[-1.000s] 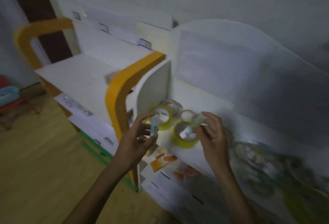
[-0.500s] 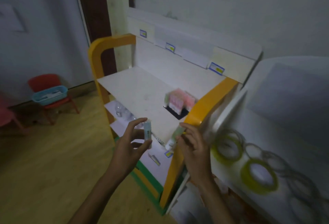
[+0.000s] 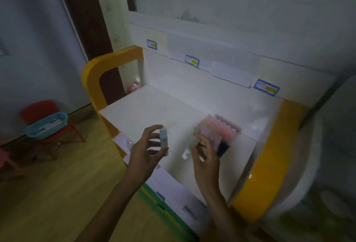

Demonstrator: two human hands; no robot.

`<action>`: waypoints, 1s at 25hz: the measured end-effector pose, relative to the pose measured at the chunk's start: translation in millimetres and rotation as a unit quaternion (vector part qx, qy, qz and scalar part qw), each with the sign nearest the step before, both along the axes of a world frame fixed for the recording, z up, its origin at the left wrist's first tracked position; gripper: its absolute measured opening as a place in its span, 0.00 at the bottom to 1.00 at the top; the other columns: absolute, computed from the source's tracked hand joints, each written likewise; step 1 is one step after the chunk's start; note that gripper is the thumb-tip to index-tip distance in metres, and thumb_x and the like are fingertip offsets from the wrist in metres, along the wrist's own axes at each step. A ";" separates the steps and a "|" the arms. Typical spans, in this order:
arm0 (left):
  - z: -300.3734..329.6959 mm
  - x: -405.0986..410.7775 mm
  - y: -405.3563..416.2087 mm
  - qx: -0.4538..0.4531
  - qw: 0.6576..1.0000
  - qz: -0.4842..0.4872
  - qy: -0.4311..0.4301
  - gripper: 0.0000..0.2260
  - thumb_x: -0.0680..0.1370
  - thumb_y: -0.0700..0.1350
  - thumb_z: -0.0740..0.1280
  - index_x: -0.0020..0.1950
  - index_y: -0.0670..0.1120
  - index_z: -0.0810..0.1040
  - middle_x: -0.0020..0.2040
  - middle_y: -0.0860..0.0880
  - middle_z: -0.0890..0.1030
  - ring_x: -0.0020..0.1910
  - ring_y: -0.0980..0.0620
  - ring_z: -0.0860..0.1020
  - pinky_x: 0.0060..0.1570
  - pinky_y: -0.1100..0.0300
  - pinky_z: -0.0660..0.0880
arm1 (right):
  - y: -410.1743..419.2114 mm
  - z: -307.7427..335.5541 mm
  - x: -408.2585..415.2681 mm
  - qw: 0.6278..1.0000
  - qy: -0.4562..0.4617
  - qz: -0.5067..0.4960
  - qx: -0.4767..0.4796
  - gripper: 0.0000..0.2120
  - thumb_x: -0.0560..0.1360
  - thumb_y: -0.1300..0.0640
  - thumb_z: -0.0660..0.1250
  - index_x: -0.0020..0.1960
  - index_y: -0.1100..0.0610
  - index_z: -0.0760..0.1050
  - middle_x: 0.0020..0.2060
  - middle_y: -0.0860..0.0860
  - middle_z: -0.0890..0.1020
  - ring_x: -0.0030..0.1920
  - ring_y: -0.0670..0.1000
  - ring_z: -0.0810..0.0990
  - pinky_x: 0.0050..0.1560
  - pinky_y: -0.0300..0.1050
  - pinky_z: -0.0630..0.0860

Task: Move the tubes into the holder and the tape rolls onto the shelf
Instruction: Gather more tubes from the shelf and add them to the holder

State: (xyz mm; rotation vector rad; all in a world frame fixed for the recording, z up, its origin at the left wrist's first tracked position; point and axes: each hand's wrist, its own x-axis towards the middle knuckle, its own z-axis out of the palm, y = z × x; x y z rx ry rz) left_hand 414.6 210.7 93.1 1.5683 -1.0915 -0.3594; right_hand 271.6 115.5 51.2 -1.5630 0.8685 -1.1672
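Two tubes are in hand in the head view, the only view there is, one in each hand, both held over the front of the white shelf top between its orange side frames. The left hand pinches a pale green-blue tube between thumb and fingertips; this tube stands nearly upright, its long axis vertical, one end up beside the forefinger and the other down by the thumb. The right hand has its fingers curled round a light green tube with a white end; that one is tilted, its long axis running from the white end, low and toward the left, up to the green end, which lies close against the near left corner of the holder, a dark-based rack already crowded with pink tubes. I cannot tell whether the green end touches the rack. The step in hand looks like seating the right-hand tube, and to do it well the tube should likely be swung upright first, lined up over a free slot, then lowered straight without nudging its pink neighbours. Which slots are free is too blurred to tell. The left-hand tube can wait upright, clear of the rack.
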 end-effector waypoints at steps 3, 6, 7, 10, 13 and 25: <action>-4.0 15.7 -37.2 0.020 0.999 -0.030 -0.009 0.25 0.73 0.34 0.73 0.64 0.53 0.70 0.52 0.52 0.79 0.47 0.56 0.81 0.40 0.66 0.79 | -21.9 -12.3 6.3 0.997 -0.014 -0.075 0.029 0.13 0.78 0.64 0.65 0.59 0.50 0.75 0.53 0.44 0.80 0.53 0.34 0.77 0.50 0.28 0.74; -10.2 23.6 -74.5 0.027 0.996 -0.087 -0.020 0.25 0.73 0.35 0.73 0.63 0.56 0.70 0.51 0.53 0.79 0.47 0.57 0.81 0.40 0.67 0.78 | -32.6 -19.1 7.2 0.987 -0.029 -0.157 0.028 0.14 0.77 0.64 0.66 0.58 0.48 0.74 0.51 0.43 0.80 0.53 0.33 0.77 0.49 0.27 0.74; -12.5 26.2 -86.3 0.032 0.993 -0.108 -0.025 0.25 0.73 0.36 0.73 0.63 0.56 0.69 0.52 0.53 0.79 0.47 0.57 0.81 0.41 0.66 0.79 | -36.7 -20.8 8.3 0.984 -0.026 -0.173 0.032 0.14 0.77 0.63 0.66 0.59 0.48 0.74 0.51 0.42 0.80 0.52 0.34 0.78 0.49 0.29 0.75; -20.8 34.5 -114.9 0.045 0.985 -0.166 -0.029 0.25 0.73 0.36 0.73 0.63 0.55 0.69 0.52 0.54 0.79 0.48 0.57 0.81 0.43 0.63 0.80 | -48.2 -25.7 7.8 0.974 0.006 -0.225 0.033 0.13 0.78 0.60 0.66 0.60 0.49 0.74 0.49 0.37 0.79 0.52 0.37 0.79 0.49 0.31 0.76; -28.5 43.6 -137.1 0.037 0.976 -0.213 -0.040 0.23 0.73 0.38 0.74 0.63 0.53 0.70 0.52 0.55 0.79 0.48 0.58 0.81 0.44 0.64 0.80 | -53.1 -27.4 9.3 0.966 0.032 -0.254 0.020 0.13 0.77 0.60 0.68 0.61 0.52 0.75 0.51 0.37 0.78 0.52 0.38 0.78 0.49 0.30 0.76; -41.2 92.8 -167.6 0.007 0.939 -0.342 -0.023 0.24 0.73 0.36 0.73 0.64 0.53 0.70 0.52 0.58 0.78 0.48 0.60 0.80 0.44 0.68 0.79 | -39.4 -34.9 46.6 0.941 0.176 -0.290 -0.009 0.17 0.76 0.58 0.69 0.59 0.41 0.71 0.54 0.43 0.78 0.53 0.40 0.77 0.55 0.33 0.75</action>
